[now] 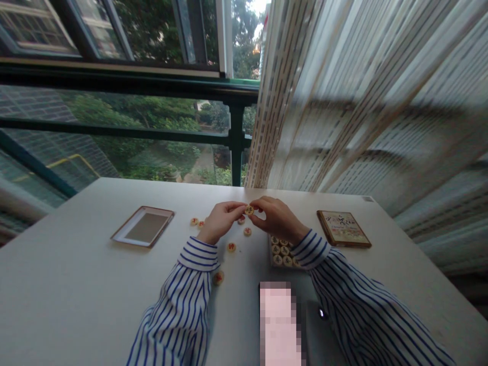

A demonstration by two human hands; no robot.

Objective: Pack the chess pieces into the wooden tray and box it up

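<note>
Both of my hands meet over the middle of a white table (76, 284). My left hand (220, 219) and my right hand (275, 218) pinch one round wooden game piece (249, 209) with a red mark between their fingertips, held just above the table. Several similar round pieces (231, 247) lie loose on the table below and beside my left wrist. Under my right wrist sits a tray of pieces (281, 251), packed in rows and partly hidden by my sleeve.
An open box half with a brown rim (143, 226) lies to the left. A printed box lid (343, 229) lies to the right. A window with a dark railing is behind the table, and a striped curtain hangs at the right.
</note>
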